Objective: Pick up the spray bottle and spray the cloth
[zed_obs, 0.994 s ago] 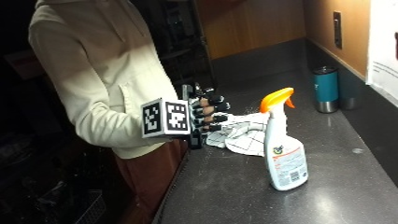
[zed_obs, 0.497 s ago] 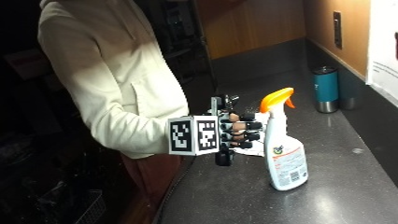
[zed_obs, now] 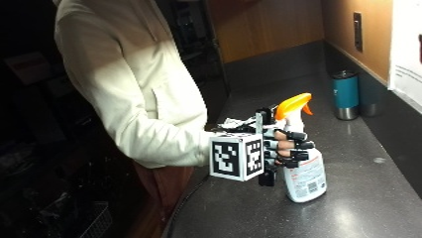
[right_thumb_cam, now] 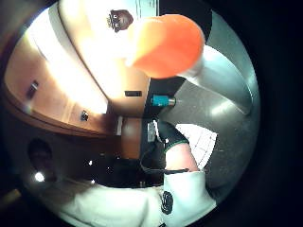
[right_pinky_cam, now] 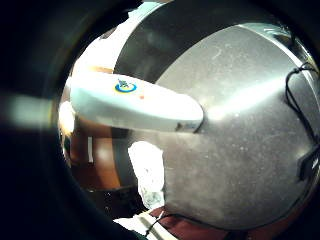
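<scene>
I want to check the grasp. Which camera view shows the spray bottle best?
The outside view is best: the whole spray bottle stands on the counter, with the right hand curling its fingers round the neck. The little finger side palm view shows only its white body; the thumb side view, its orange nozzle head.

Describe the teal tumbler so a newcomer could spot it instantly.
Follow the dark countertop to its far end by the wood wall. The teal tumbler stands upright there, apart from the spray bottle and the gloved hand. It alone is teal with a silver base.
</scene>
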The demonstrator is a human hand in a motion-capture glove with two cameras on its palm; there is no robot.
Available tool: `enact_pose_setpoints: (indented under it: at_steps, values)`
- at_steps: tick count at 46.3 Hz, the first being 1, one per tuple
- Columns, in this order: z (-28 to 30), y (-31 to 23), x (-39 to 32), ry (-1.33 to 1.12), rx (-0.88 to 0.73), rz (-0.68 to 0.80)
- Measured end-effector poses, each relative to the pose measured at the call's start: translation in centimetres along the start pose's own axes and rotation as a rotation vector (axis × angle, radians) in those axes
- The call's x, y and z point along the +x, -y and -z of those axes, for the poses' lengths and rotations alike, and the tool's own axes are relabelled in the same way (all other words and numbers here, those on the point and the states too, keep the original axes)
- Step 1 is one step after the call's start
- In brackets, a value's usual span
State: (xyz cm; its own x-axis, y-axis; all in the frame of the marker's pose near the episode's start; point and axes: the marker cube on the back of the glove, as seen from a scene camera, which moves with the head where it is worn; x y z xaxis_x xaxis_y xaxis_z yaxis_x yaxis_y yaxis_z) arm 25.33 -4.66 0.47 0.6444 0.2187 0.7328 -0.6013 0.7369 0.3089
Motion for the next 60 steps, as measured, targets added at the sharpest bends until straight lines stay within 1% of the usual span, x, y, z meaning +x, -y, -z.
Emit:
enact_pose_setpoints:
  at_steps: [10,35,43,45,50,55,60]
  values:
    - [-1.8,2.3,-0.4,0.093,0.037,-0.042]
    - [-4.8,6.9,-2.2,0.054,0.046,-0.071]
    - [-6.2,8.2,-2.8,0.002,0.013,-0.030]
    - [-7.0,8.0,-3.1,-0.039,-0.036,-0.010]
    - [-9.0,7.0,-3.8,-0.272,-0.282,0.079]
    - [-10.3,6.4,-6.1,-0.422,-0.427,0.141]
    - [-11.3,4.0,-8.1,-0.519,-0.569,0.174]
